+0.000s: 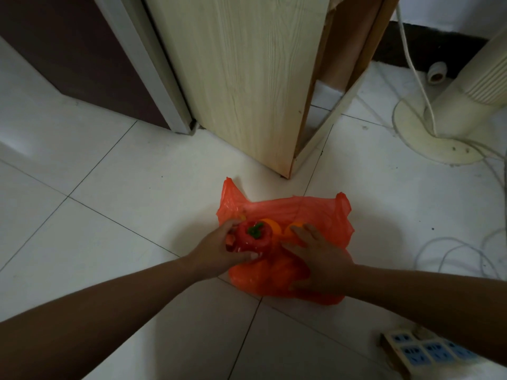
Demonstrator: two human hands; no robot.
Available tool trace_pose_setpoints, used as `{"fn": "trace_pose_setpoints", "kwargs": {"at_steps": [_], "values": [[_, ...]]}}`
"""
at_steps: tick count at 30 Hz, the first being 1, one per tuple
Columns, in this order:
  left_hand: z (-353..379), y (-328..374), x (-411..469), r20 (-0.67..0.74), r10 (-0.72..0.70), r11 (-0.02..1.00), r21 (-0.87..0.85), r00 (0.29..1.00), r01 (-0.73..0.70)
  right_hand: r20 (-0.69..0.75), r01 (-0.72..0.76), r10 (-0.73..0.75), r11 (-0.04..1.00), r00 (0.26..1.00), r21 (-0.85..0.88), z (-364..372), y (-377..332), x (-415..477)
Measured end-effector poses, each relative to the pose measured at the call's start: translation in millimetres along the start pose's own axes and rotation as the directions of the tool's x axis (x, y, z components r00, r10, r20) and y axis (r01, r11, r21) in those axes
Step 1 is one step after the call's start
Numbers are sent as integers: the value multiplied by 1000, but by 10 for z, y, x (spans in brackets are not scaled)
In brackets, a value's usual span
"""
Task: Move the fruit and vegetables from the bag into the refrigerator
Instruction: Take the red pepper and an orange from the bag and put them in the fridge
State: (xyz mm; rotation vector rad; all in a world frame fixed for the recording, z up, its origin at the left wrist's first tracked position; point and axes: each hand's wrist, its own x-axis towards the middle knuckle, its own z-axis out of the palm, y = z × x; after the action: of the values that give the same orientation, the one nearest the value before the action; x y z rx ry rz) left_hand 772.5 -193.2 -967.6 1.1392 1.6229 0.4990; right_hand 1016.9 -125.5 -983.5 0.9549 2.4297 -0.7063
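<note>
One crinkly orange plastic bag (285,212) on the white tiled floor (109,215). Left hand (219,249) fingers wrapped around one red bell pepper (253,239); right hand (318,256) fingers spread, resting on the bag by two orange fruits (274,227).

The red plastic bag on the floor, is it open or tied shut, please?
Open: the red plastic bag gapes, exposing a red bell pepper.

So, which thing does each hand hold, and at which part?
The left hand holds the red pepper by its sides, stem up. The right hand lies on the bag; whether its grip closes cannot be told.
</note>
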Motion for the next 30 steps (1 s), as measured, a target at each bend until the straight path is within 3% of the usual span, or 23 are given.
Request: {"fn": "trace_pose_setpoints", "kwargs": {"at_steps": [6,11,17,21,30], "values": [[-62,122,93,-98,52,998,-39,994,-56,-149,-60,87,983,985,176,-119,9,169],[-157,266,94,-170,53,993,-98,984,-70,-169,-51,96,967,981,251,-190,75,158],[-88,218,-169,67,-3,973,-228,998,18,-123,-38,66,975,990,219,-307,195,-2],[150,36,-296,233,-97,967,-209,968,148,-122,-29,60,969,991,246,-447,289,11],[218,2,-164,-33,46,962,-269,998,-53,-90,-82,128,912,988,401,-254,179,-120]]}}
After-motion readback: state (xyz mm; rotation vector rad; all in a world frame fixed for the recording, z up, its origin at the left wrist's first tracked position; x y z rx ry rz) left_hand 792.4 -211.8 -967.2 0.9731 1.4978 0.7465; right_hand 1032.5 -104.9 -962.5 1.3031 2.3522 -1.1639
